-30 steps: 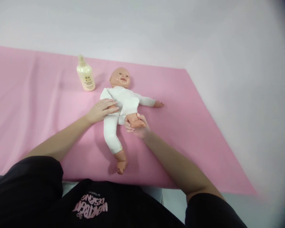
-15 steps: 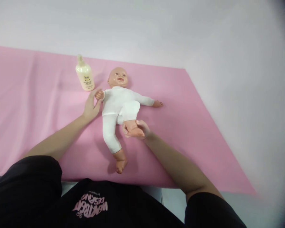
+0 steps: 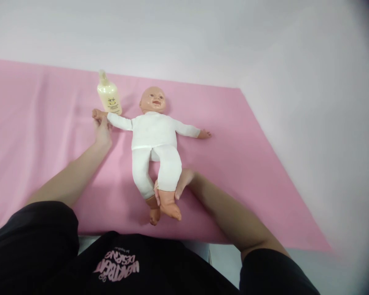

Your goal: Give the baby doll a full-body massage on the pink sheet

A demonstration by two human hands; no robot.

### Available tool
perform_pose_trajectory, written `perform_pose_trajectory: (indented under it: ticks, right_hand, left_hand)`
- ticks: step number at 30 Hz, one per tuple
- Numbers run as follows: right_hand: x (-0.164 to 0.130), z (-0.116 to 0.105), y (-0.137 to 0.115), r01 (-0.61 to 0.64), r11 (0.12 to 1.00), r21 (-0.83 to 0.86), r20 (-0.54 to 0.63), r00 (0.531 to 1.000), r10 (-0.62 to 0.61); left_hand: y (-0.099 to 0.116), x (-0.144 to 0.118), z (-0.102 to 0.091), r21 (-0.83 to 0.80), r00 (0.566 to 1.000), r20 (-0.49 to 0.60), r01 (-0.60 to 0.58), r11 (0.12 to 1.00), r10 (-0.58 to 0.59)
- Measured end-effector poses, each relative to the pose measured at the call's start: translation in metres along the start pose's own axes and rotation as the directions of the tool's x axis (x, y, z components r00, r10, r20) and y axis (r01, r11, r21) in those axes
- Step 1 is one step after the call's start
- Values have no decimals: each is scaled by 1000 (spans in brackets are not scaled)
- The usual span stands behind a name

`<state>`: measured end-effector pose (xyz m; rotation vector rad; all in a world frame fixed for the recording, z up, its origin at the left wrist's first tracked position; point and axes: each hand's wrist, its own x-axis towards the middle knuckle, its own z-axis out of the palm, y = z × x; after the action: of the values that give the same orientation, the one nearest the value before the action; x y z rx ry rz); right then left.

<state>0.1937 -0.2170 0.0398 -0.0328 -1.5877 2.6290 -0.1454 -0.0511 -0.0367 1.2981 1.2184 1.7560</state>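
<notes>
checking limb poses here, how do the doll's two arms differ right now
The doll's arm near the bottle is pulled out straight, its small hand pinched by the person's left hand. The doll's other arm lies free on the pink sheet, touched by no hand. The held arm ends just below the cream bottle; the free one has nothing beside it. Both wear white sleeves and spread outward from the body.

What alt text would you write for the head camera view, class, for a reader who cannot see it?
A baby doll in white lies face up on a pink sheet. The left hand holds its outstretched wrist; the right hand grips one lower leg. A cream bottle stands beside the head.
</notes>
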Motion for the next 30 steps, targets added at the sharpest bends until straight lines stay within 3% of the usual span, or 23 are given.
perform_pose_trajectory:
  ticks: [4, 10, 12, 15, 17, 20, 21, 23, 26, 28, 30]
  right_hand:
    - [3, 0, 6, 39, 999, 24, -8, 999, -39]
    - [4, -20, 23, 26, 993, 118, 237, 970, -53]
    - [1, -25, 26, 52, 986, 161, 224, 971, -87]
    - [-4, -27, 28, 192, 965, 181, 63, 977, -206]
    - [-6, -26, 28, 345, 921, 181, -128, 937, -326]
    - [-6, -24, 23, 509, 843, 172, -438, 806, -398]
    - [-5, -22, 21, 532, 830, 167, -526, 760, -381]
    - [-3, -19, 16, 540, 825, 167, -659, 683, -313]
    - [1, -15, 10, 500, 838, 220, -775, 611, -161]
    - [3, -13, 8, 483, 839, 250, -808, 581, -94]
    - [4, -12, 7, 478, 839, 260, -819, 570, -71]
  left_hand:
    - [1, -3, 2, -105, 999, 0, 47, 993, -48]
    - [18, -8, 10, -116, 995, -42, 82, 990, -87]
    - [23, -9, 13, -78, 1000, -24, 16, 997, -18]
    - [32, -17, 20, 22, 972, 87, -222, 975, 219]
    - [40, -28, 26, 83, 920, 178, -367, 926, 349]
    - [58, -49, 33, 176, 854, 314, -483, 858, 416]
    - [64, -56, 34, 190, 816, 386, -527, 828, 431]
    - [75, -64, 37, 170, 699, 550, -630, 758, 457]
    - [85, -66, 39, 108, 516, 721, -743, 661, 462]
    - [88, -64, 40, 96, 457, 764, -778, 620, 455]
    - [89, -62, 41, 91, 433, 777, -796, 599, 457]
